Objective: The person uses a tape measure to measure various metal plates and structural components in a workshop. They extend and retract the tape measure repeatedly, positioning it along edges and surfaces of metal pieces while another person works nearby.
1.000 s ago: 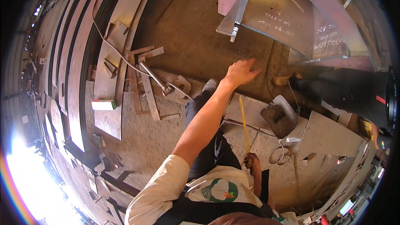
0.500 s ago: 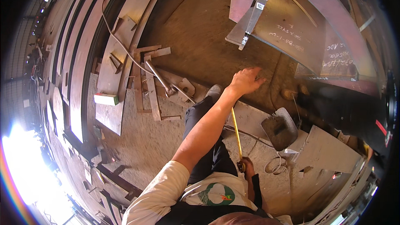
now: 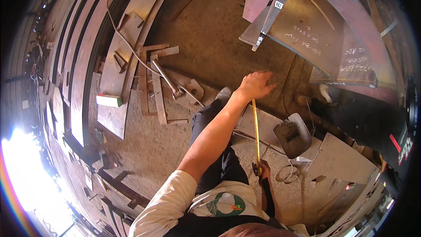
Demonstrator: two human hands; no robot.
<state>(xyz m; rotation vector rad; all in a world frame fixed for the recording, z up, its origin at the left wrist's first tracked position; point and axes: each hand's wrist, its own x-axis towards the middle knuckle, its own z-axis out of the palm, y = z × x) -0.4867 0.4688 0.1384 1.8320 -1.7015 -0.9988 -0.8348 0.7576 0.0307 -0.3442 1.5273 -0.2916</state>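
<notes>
Stretching between the two hands: a tape measure (image 3: 255, 169), its case low beside the wearer's right thigh, its yellow blade (image 3: 257, 136) drawn out across the ground ahead. Blade looks straight, no sag seen; probably kept taut so it lies true.

Right hand (image 3: 265, 170): wrapped round the case, fingers closed on it, close to the body. Likely held that way to anchor the case and leave the blade free to run.

Left hand (image 3: 256, 85): arm reaching forward, palm down over the blade's far end. Whether the fingers pinch the blade or only hover above it, cannot tell; the hand hides the end.

Under the blade: a pale flat plate (image 3: 265, 125) on the floor. Just right of it, a dark welding mask (image 3: 293, 137), perhaps set down there to be within reach. Below the mask, a loosely coiled cable (image 3: 287, 174).

Left of the wearer's shoe (image 3: 224, 94): a metal rod (image 3: 164, 77) lying across flat bars (image 3: 158, 101), seemingly just laid down, in no order. A thin hose (image 3: 125, 44) curves over the long strips (image 3: 81, 57); these lie side by side, probably so each can be picked up singly. A small red, white and green box (image 3: 109, 100) sits on the near end of one.

Farther out, upper right: a large brown plate (image 3: 307, 30) with chalk marks, presumably for identifying it. Far right, another person's dark trouser leg (image 3: 355, 107).
</notes>
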